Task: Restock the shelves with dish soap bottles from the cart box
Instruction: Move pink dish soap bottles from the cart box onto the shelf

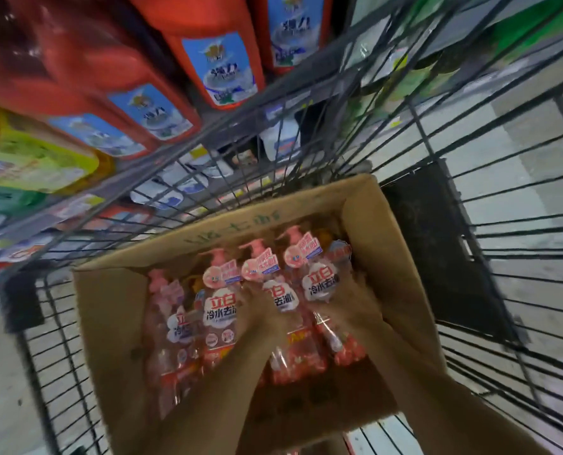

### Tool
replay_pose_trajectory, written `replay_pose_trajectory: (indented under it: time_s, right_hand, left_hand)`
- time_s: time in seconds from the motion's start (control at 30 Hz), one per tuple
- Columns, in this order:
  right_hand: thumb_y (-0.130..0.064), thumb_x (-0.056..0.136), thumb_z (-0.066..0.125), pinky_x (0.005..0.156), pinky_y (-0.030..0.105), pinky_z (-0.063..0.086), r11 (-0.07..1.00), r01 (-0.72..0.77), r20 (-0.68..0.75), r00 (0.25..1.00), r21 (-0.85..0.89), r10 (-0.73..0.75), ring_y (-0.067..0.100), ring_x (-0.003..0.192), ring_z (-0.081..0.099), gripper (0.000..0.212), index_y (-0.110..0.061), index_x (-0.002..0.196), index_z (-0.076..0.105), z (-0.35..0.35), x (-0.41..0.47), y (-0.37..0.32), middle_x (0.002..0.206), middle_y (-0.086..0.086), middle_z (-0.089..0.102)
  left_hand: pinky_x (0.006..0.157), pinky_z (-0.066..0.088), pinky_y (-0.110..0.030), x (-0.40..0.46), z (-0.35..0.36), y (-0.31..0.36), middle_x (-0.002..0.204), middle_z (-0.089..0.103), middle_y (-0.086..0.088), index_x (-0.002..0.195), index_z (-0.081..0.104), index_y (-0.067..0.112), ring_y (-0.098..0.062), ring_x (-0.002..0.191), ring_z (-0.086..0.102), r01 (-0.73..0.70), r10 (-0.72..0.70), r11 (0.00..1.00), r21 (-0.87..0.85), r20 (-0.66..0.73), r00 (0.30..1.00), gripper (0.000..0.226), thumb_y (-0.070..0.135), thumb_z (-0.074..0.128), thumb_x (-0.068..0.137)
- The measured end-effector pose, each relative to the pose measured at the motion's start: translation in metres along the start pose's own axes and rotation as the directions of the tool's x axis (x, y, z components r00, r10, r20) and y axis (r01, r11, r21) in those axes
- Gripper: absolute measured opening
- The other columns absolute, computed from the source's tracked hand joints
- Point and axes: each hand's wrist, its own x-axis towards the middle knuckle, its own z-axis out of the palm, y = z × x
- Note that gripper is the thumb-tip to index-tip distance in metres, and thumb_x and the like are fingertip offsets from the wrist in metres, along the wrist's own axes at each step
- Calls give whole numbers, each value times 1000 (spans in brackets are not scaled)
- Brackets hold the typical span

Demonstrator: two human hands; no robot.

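**Two hands reach into the box for soap**

The soap bottles (221,310) stand in the box (109,310) inside the cart (470,178). The left hand (260,310) and right hand (345,318) each grip a bottle to lift it toward the shelf (125,174).

Seen only as two bare forearms ending in a left hand (260,310) and a right hand (342,315). Wore no sleeve, glove, watch or ring anywhere along the visible length. Showed blurred at the fingers, so nails and finer detail could not be told.
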Motion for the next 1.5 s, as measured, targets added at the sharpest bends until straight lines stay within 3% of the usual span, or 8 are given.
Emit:
replay_pose_trajectory:
  time_s: [0.2, 0.57, 0.73, 0.9, 1.07, 1.17, 1.3, 1.5]
  right_hand:
    - [-77, 39, 83, 116, 39, 34, 999, 36, 79, 996, -17, -35, 25, 140, 41, 138, -22, 154, 28, -4, 16, 5, 152, 3, 41]
    - [-31, 45, 100, 110, 49, 43, 967, -54, 52, 998, 249, 42, 21, 130, 52, 122, -19, 146, 32, -22, -2, 22, 139, -2, 55]
    - [-25, 52, 98, 105, 46, 48, 956, 63, 69, 994, 288, -86, 15, 120, 56, 99, -21, 133, 41, -38, -25, 6, 127, -10, 58]
    - [-3, 58, 95, 72, 14, 56, 885, 140, 56, 981, 444, -183, -2, 88, 66, 80, -17, 121, 47, -47, -70, -22, 104, -6, 69]
    - [-39, 35, 104, 86, 36, 60, 843, 246, 19, 957, 479, -290, 13, 97, 72, 103, -17, 122, 54, -22, -137, -70, 100, -6, 75]
    - [-8, 57, 97, 68, 12, 53, 784, 344, -25, 921, 517, -388, -3, 77, 69, 68, -18, 103, 48, 2, -190, -104, 84, -15, 71]
    - [0, 59, 92, 78, 25, 59, 694, 491, -42, 831, 526, -555, 2, 89, 72, 65, -16, 110, 56, 38, -260, -157, 96, -5, 77]
    - [-11, 55, 97, 75, 32, 59, 565, 687, -103, 672, 457, -733, 11, 88, 74, 71, -13, 115, 59, 112, -376, -240, 97, -2, 77]
  left_hand:
    - [121, 16, -49, 16, 0, -3, 162, -2, -18, 154, 14, 21, -39, 150, 2, 58, -55, 998, -36, 83, 995, 132, 52, 92, 53]
    - [84, 51, -30, 1, 12, -6, 128, 50, -1, 132, 18, 19, -24, 118, 54, 57, 13, 879, -474, 142, 990, 113, 28, 97, 52]
    - [107, 41, -39, -31, -2, -23, 140, 47, 4, 150, 10, 20, -19, 127, 49, -41, 52, 754, -656, -3, 999, 132, 33, 97, 52]
    - [86, 56, -29, -74, -47, -55, 117, 68, 6, 127, 46, 27, -8, 101, 67, -159, 120, 659, -735, -105, 987, 92, 21, 98, 52]
    - [83, 60, -36, -137, -107, -117, 98, 76, 7, 122, 58, 25, -9, 90, 73, -270, 131, 530, -804, -236, 963, 87, 23, 99, 44]
    - [77, 60, -32, -177, -144, -162, 103, 75, 5, 118, 56, 32, -7, 90, 72, -372, 125, 468, -802, -357, 926, 91, 29, 98, 38]
    - [60, 57, -20, -232, -183, -232, 97, 71, 1, 105, 48, 28, 3, 72, 69, -533, 63, 381, -755, -554, 830, 76, -3, 92, 52]
    - [63, 57, -25, -310, -229, -366, 97, 73, -4, 107, 52, 21, -10, 80, 71, -699, -43, 323, -638, -748, 663, 69, 7, 93, 54]
